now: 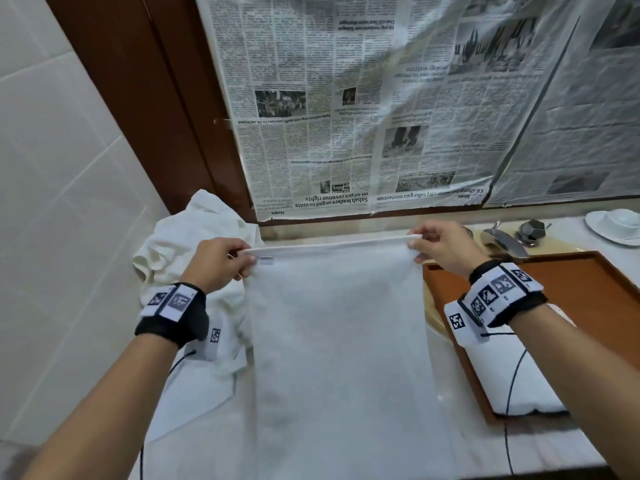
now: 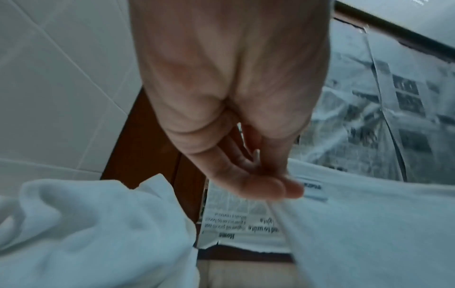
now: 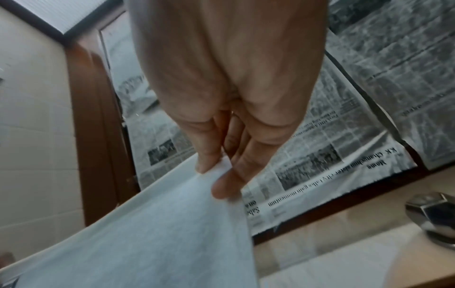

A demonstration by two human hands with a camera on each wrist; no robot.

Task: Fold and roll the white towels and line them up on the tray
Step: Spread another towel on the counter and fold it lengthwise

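Observation:
A white towel hangs stretched between both hands over the counter, its top hem level. My left hand pinches the top left corner beside a small label; the left wrist view shows thumb and fingers closed on the towel. My right hand pinches the top right corner, seen in the right wrist view with fingers on the towel edge. A brown tray lies at the right, holding a white towel near its front.
A crumpled heap of white towels sits at the left against the tiled wall. Newspaper covers the pane behind the counter. A metal tap and a white cup with its saucer stand at the back right.

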